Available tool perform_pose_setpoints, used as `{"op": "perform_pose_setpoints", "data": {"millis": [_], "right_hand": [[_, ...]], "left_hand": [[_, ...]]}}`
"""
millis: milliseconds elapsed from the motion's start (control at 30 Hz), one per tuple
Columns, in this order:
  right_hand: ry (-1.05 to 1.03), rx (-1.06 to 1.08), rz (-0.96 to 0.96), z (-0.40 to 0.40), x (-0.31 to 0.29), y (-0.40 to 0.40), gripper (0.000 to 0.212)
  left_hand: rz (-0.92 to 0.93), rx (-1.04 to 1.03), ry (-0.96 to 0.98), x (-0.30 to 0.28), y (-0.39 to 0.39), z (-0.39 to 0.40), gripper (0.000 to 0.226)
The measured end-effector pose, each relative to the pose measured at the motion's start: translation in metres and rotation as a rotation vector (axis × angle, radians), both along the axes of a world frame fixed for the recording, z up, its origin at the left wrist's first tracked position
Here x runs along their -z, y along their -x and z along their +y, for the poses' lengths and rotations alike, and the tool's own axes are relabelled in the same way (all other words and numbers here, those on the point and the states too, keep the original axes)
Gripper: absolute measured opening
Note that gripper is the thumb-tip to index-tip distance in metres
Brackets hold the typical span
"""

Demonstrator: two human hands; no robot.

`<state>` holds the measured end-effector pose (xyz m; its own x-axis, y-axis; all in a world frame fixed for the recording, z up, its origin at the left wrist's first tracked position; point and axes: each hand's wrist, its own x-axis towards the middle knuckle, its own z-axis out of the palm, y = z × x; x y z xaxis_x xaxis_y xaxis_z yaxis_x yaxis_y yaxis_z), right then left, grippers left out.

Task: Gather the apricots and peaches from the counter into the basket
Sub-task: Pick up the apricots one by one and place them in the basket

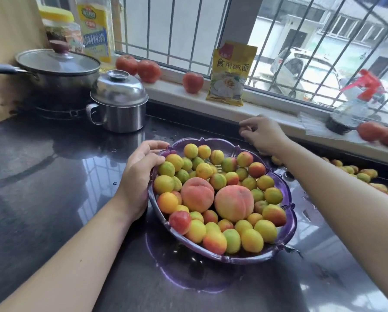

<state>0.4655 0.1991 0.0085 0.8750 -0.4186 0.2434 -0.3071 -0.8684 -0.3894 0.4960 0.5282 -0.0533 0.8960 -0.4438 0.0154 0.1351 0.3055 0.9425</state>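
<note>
Steady basket, fetch remaining fruit.

My left hand (141, 174) grips the basket (285, 224) rim at its left edge; my right hand (261, 134) hovers beyond the far rim, fingers curled, contents undeterminable. I should keep the basket braced and reach next to the loose apricots (366, 176) along the counter's (42, 176) right edge.

Dark glossy counter (42, 176) under a barred window (278, 41) — daylight outside.

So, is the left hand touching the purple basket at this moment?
Touching. The head view shows the left hand on the basket at its left rim, with fingers curled over the edge beside the apricots.
</note>
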Motion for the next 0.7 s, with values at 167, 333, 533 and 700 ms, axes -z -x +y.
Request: {"op": "perform_pose_setpoints", "data": {"millis": [167, 333, 533, 700], "right_hand": [[-0.493, -0.088, -0.174, 0.044, -0.041, 0.052, 0.023], [-0.574, -0.246, -0.019, 0.103, -0.063, 0.116, 0.036], [-0.193, -0.224, 0.211, 0.150, -0.053, 0.148, 0.025], [0.013, -0.186, 0.313, 0.165, -0.042, 0.151, 0.029]], "left_hand": [[0.009, -0.004, 0.009, -0.003, 0.004, 0.000, 0.038], [-0.001, -0.010, 0.008, -0.009, 0.011, 0.001, 0.040], [-0.091, -0.026, 0.018, -0.003, 0.016, 0.001, 0.044], [-0.115, 0.014, 0.090, -0.002, 0.032, 0.001, 0.056]]}}
